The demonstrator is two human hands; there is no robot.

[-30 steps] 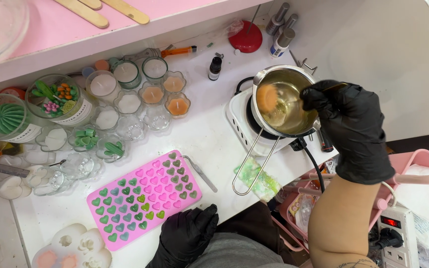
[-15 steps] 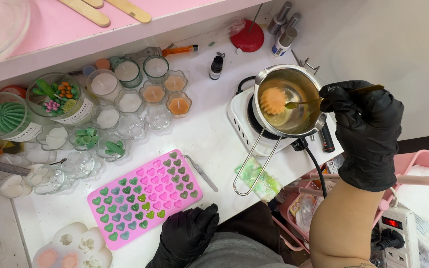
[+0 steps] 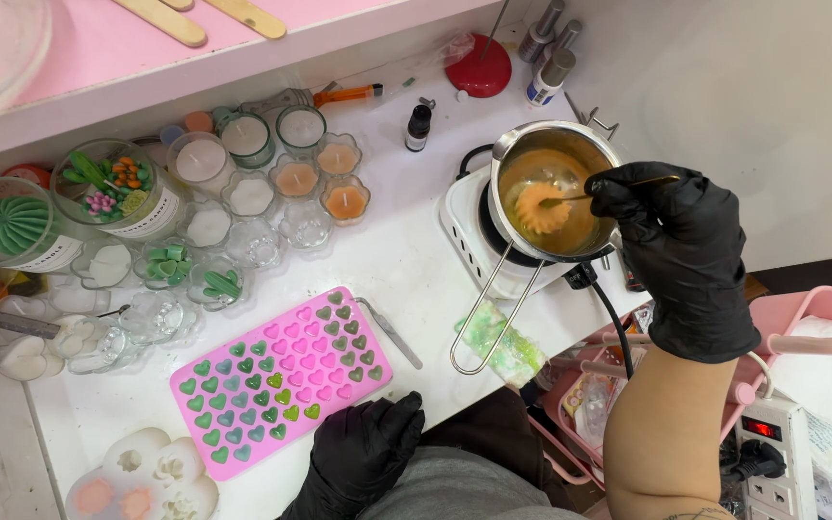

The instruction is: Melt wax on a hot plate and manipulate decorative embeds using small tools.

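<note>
Stirring is seen at the right of a white tabletop (image 3: 406, 279): the right hand (image 3: 681, 250), in a black glove, is held over the near right rim of a small metal pot (image 3: 553, 188) on a white hotplate (image 3: 469, 231). Its fingers (image 3: 628, 193) are pinched together on a thin metal stirrer (image 3: 580, 197), whose far end is dipped into amber liquid beside an orange, flower-shaped lump (image 3: 541, 209). Compared with half a second earlier, the lump is found nearer the middle of the pot rather than at its left wall, and the hand has been lowered slightly.

The left hand (image 3: 363, 448), also gloved in black, is rested on the near edge of the tabletop, fingers loosely curled and holding nothing, just beside a pink heart mould (image 3: 281, 376) partly filled with green; its place is unchanged. Small glass candle cups (image 3: 272, 193) are clustered at the far left, under a pink shelf (image 3: 146, 48).
</note>
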